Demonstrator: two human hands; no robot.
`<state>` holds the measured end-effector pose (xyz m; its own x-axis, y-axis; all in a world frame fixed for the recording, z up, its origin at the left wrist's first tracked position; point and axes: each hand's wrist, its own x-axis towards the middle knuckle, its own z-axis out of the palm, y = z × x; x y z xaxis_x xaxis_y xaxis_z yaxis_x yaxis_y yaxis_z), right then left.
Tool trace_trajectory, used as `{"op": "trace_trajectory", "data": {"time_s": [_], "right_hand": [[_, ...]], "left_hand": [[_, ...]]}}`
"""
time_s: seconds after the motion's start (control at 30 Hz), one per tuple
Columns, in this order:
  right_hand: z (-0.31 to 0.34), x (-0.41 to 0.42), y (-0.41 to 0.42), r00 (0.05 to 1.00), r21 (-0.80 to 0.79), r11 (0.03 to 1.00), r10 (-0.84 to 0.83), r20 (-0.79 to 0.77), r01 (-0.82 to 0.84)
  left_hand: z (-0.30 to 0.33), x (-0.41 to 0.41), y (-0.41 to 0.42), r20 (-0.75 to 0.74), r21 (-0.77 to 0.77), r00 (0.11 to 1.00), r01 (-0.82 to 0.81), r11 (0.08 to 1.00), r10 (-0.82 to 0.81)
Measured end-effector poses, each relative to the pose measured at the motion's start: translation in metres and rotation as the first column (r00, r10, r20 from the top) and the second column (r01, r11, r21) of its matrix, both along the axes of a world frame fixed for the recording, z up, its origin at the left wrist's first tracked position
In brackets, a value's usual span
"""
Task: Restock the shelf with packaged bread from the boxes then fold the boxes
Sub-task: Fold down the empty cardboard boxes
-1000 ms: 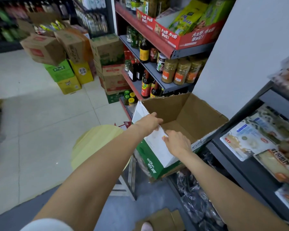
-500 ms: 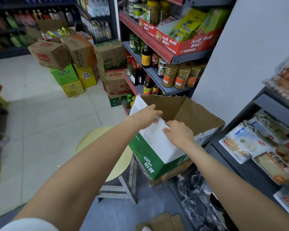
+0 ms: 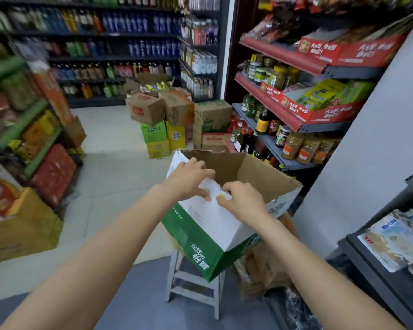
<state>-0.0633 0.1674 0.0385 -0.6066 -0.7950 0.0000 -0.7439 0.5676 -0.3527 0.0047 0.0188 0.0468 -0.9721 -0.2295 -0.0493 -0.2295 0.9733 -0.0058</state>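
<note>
An open white and green cardboard box (image 3: 208,236) is tilted up in front of me, its brown inside empty as far as I can see. My left hand (image 3: 188,179) grips the top edge of its near white wall. My right hand (image 3: 242,200) pinches the same edge just to the right. Packaged bread (image 3: 391,241) lies on the dark shelf (image 3: 358,256) at the lower right.
A small stool (image 3: 193,287) stands under the box, with another carton (image 3: 265,272) beside it on the floor. A stack of boxes (image 3: 167,120) fills the aisle ahead. Shelves of jars and bottles (image 3: 293,141) line the right, snack racks (image 3: 24,129) the left.
The box has risen and tilted further up with both hands on its near edge. My view has lifted, showing more of the aisle and back shelves.
</note>
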Motion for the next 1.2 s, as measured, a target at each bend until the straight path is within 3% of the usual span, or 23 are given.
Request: {"op": "trace_trajectory", "data": {"time_s": [0.17,0.3,0.4,0.57,0.8,1.07,1.2], "right_hand": [[0.004,0.098,-0.051,0.962,0.030,0.962,0.272,0.012,-0.272],[-0.004,0.184,-0.096,0.889,0.014,0.892,0.451,-0.075,-0.452],[-0.017,0.251,-0.131,0.813,0.003,0.816,0.575,-0.093,-0.578],[-0.029,0.366,-0.186,0.640,-0.030,0.641,0.759,-0.122,-0.767],[-0.056,0.510,-0.264,0.350,-0.045,0.349,0.915,-0.202,-0.936],[-0.093,0.667,-0.324,-0.028,0.118,0.001,0.968,-0.250,-0.993],[-0.123,0.727,-0.324,-0.149,0.165,-0.115,0.964,-0.218,-0.980]], "left_hand": [[0.015,0.139,-0.042,-0.024,-0.190,0.991,-0.137,0.972,0.135],[0.004,0.267,-0.070,0.141,-0.034,0.930,-0.337,0.941,0.338],[-0.007,0.360,-0.079,0.169,-0.022,0.848,-0.506,0.862,0.502],[-0.023,0.494,-0.077,0.130,-0.110,0.678,-0.715,0.690,0.724],[-0.040,0.631,-0.071,0.101,-0.176,0.441,-0.875,0.452,0.892],[-0.085,0.741,-0.067,0.161,-0.131,0.059,-0.988,0.081,0.985],[-0.115,0.786,-0.058,0.189,-0.120,-0.061,-0.992,-0.038,0.980]]}}
